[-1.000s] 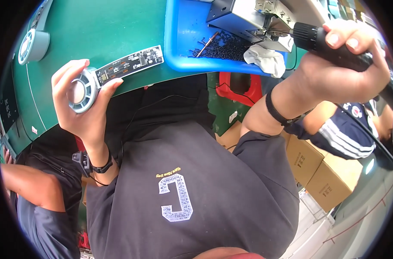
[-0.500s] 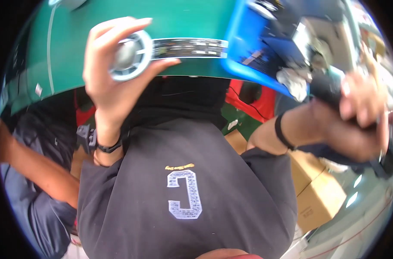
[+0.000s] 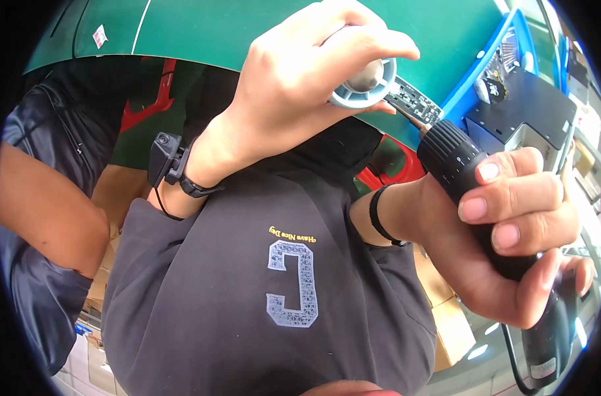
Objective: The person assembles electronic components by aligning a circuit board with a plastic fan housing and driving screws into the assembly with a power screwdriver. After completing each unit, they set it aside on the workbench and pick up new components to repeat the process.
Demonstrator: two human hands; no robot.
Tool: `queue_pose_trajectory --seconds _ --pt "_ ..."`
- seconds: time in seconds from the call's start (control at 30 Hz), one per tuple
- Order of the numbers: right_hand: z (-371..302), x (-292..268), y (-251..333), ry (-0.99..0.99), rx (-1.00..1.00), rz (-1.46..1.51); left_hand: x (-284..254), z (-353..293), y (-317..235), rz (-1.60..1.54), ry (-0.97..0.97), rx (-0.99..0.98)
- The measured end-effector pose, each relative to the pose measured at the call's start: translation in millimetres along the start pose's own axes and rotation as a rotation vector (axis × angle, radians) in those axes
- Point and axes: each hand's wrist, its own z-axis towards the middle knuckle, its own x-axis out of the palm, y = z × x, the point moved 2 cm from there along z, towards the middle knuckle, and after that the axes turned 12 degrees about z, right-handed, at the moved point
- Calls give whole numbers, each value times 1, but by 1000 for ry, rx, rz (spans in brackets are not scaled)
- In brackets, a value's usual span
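Observation:
My left hand (image 3: 284,82) grips a light blue spoked ring (image 3: 360,100) with a round grey hub, thumb and fingers wrapped round its rim. From that ring a narrow circuit board (image 3: 419,104) with small parts sticks out to the right. My right hand (image 3: 511,224) is closed round a black electric screwdriver (image 3: 451,158), tilted with its nose up and left. The bit's tip reaches the board's lower edge next to the ring; whether it touches a screw, I cannot tell. A cord leaves the driver's lower end.
The green table (image 3: 201,30) spans the top. On its right lie a blue tray (image 3: 457,99) with loose parts and a dark box (image 3: 528,109). A red stool (image 3: 403,168) stands under the table edge, cardboard boxes (image 3: 452,330) lower right. Another person's bare limb (image 3: 50,204) is close on the left.
The ring and board have come toward the right in my left hand. The screwdriver, blurred and apart before, now has its bit at the board. The whole view has shifted.

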Motion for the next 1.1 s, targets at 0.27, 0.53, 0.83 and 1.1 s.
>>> queue_pose_trajectory --seconds 0.27,0.53,0.83,1.1 --pt "-4 -9 7 16 89 -23 5 5 -26 97 66 -24" --pt "15 -10 -10 150 235 -10 -6 0 0 108 10 -11" --pt "27 -7 -17 323 250 -52 -14 -2 5 53 24 -136" --pt "19 6 -20 195 219 25 -13 -1 3 -29 1 -199"
